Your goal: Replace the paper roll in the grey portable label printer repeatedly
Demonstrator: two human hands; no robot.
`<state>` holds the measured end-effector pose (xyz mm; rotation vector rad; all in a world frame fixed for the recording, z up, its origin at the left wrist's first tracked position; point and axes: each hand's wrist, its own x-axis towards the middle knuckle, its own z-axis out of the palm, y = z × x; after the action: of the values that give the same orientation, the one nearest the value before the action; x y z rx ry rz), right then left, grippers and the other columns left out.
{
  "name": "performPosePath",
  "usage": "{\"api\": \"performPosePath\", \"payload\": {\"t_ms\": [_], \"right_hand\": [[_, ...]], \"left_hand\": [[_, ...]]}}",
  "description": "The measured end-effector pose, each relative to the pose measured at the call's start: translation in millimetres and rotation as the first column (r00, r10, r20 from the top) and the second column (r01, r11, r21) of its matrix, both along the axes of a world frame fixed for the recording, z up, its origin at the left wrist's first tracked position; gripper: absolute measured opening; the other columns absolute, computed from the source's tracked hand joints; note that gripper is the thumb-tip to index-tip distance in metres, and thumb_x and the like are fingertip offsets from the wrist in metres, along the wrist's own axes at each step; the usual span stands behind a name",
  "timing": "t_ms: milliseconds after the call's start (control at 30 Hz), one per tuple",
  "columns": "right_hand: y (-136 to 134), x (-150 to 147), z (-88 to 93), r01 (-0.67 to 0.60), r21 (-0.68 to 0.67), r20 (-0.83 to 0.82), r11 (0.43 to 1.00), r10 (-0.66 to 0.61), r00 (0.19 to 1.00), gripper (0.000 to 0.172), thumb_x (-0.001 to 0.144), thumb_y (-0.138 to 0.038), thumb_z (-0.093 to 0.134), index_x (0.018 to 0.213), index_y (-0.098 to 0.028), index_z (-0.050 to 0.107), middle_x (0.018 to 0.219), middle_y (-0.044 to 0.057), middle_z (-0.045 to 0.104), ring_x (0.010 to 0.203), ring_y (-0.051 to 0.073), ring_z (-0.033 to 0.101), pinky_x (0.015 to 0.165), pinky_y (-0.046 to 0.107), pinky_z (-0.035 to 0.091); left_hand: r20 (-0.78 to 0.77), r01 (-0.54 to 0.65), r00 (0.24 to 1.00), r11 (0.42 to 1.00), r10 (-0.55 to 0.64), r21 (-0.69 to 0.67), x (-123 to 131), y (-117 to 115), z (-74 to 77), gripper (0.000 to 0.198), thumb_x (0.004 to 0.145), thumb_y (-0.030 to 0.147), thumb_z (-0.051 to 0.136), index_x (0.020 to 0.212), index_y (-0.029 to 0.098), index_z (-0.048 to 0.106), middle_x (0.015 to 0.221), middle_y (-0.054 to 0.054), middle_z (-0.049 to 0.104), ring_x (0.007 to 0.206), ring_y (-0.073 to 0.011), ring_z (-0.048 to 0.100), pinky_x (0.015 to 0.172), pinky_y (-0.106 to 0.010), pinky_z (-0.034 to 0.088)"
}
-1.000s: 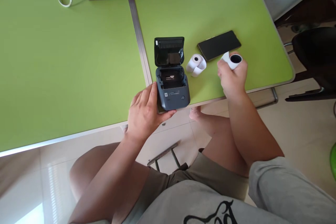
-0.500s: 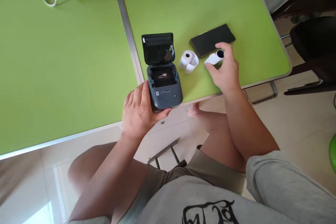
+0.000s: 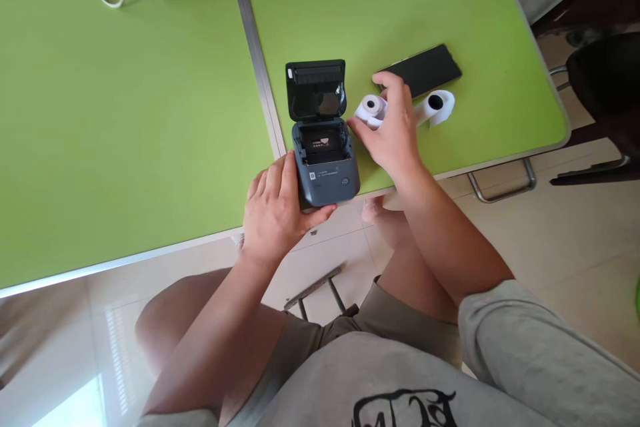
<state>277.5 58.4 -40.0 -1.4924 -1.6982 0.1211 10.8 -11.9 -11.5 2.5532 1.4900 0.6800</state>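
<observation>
Your left hand [image 3: 273,213] clasps the open printer [image 3: 327,173] while your right hand [image 3: 395,133] pinches the paper roll [image 3: 370,105] at its 3 o'clock; loading likely needs a lift toward 9 o'clock.

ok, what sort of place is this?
Probably a plain indoor work or study room: green-topped tables pushed together, a pale tiled floor, a black chair at right. The left hand holds a small open printer; the right hand grips a paper roll.
</observation>
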Motion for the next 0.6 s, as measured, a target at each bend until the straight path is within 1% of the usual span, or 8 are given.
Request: {"api": "performPosePath", "payload": {"t_ms": [67, 133, 233, 300, 367, 433, 533, 600], "right_hand": [[3, 4, -5.3, -0.018, 0.005, -0.032, 1.0, 0.018, 0.999, 0.069, 0.082, -0.031, 0.084, 0.14, -0.033, 0.046, 0.11, 0.005, 0.061, 0.098, 0.027, 0.069, 0.094, 0.055, 0.064], [1, 6, -5.4, -0.06, 0.017, -0.061, 0.998, 0.061, 0.996, 0.071, 0.081, -0.029, 0.082, 0.141, -0.033, 0.045, 0.102, 0.001, 0.061, 0.09, 0.023, 0.068, 0.09, 0.05, 0.064], [-4, 5, -5.3, -0.135, 0.037, -0.102, 0.99, 0.138, 0.985, 0.07, 0.083, -0.026, 0.078, 0.143, -0.034, 0.043, 0.108, 0.002, 0.063, 0.092, 0.022, 0.069, 0.088, 0.045, 0.063], [-5, 6, -6.3, -0.172, 0.049, -0.127, 0.984, 0.177, 0.976, 0.066, 0.085, -0.025, 0.074, 0.143, -0.033, 0.043, 0.114, 0.004, 0.064, 0.098, 0.022, 0.07, 0.088, 0.045, 0.063], [-6, 7, -4.2, -0.183, 0.085, -0.159, 0.979, 0.194, 0.968, 0.062, 0.087, -0.026, 0.07, 0.142, -0.033, 0.043, 0.117, 0.005, 0.064, 0.099, 0.022, 0.071, 0.085, 0.044, 0.063], [-8, 5, 5.3, -0.18, 0.147, -0.178, 0.973, 0.205, 0.962, 0.056, 0.089, -0.027, 0.067, 0.14, -0.034, 0.043, 0.119, 0.005, 0.064, 0.099, 0.022, 0.072, 0.082, 0.044, 0.064], [-18, -9, 32.2, -0.192, 0.225, -0.155, 0.955, 0.229, 0.961, 0.046, 0.093, -0.03, 0.065, 0.134, -0.034, 0.046, 0.12, 0.006, 0.065, 0.104, 0.024, 0.073, 0.084, 0.044, 0.065], [-26, -23, 50.8, -0.258, 0.201, -0.106, 0.945, 0.282, 0.953, 0.041, 0.092, -0.03, 0.066, 0.13, -0.034, 0.05, 0.118, 0.006, 0.069, 0.104, 0.024, 0.074, 0.084, 0.044, 0.066]], "left_hand": [[-0.001, 0.009, 1.0, 1.0, -0.009, 0.004, 0, -1, 0.3, 0.119, 0.088, 0.097, 0.03, 0.148, -0.002, 0.054, 0.133, -0.029, 0.069, 0.115, -0.0394, 0.07, 0.101, -0.048, 0.052], [-0.004, 0.014, 1.0, 1.0, -0.014, 0.009, 0, -1, 0.1, 0.115, 0.09, 0.094, 0.031, 0.149, -0.002, 0.053, 0.134, -0.029, 0.069, 0.116, -0.0393, 0.069, 0.101, -0.049, 0.052], [-0.006, 0.02, 1.0, 0.999, -0.02, 0.025, 0, -2, -0.1, 0.11, 0.093, 0.091, 0.033, 0.149, -0.002, 0.053, 0.133, -0.029, 0.069, 0.115, -0.0388, 0.069, 0.1, -0.048, 0.052], [-0.006, 0.025, 1.0, 0.999, -0.025, 0.042, 0, -2, -0.1, 0.111, 0.092, 0.092, 0.033, 0.147, -0.003, 0.053, 0.13, -0.029, 0.07, 0.114, -0.0386, 0.07, 0.099, -0.048, 0.053], [-0.006, 0.023, 1.0, 0.998, -0.023, 0.056, 0, -2, -0.1, 0.114, 0.091, 0.093, 0.03, 0.147, -0.003, 0.054, 0.128, -0.029, 0.071, 0.112, -0.0383, 0.07, 0.098, -0.048, 0.053], [-0.008, 0.015, 1.0, 0.998, -0.015, 0.064, 1, -2, -0.2, 0.114, 0.091, 0.094, 0.03, 0.147, -0.003, 0.054, 0.127, -0.029, 0.071, 0.111, -0.038, 0.071, 0.096, -0.047, 0.054], [-0.014, 0.008, 1.0, 0.997, -0.007, 0.072, 2, -2, 0.1, 0.112, 0.092, 0.092, 0.033, 0.147, -0.002, 0.054, 0.128, -0.028, 0.071, 0.111, -0.0379, 0.071, 0.097, -0.047, 0.054], [-0.016, 0.013, 1.0, 0.997, -0.012, 0.078, 2, -3, 0.7, 0.109, 0.094, 0.09, 0.033, 0.146, -0.003, 0.054, 0.128, -0.028, 0.071, 0.111, -0.0377, 0.071, 0.097, -0.047, 0.055]]}}
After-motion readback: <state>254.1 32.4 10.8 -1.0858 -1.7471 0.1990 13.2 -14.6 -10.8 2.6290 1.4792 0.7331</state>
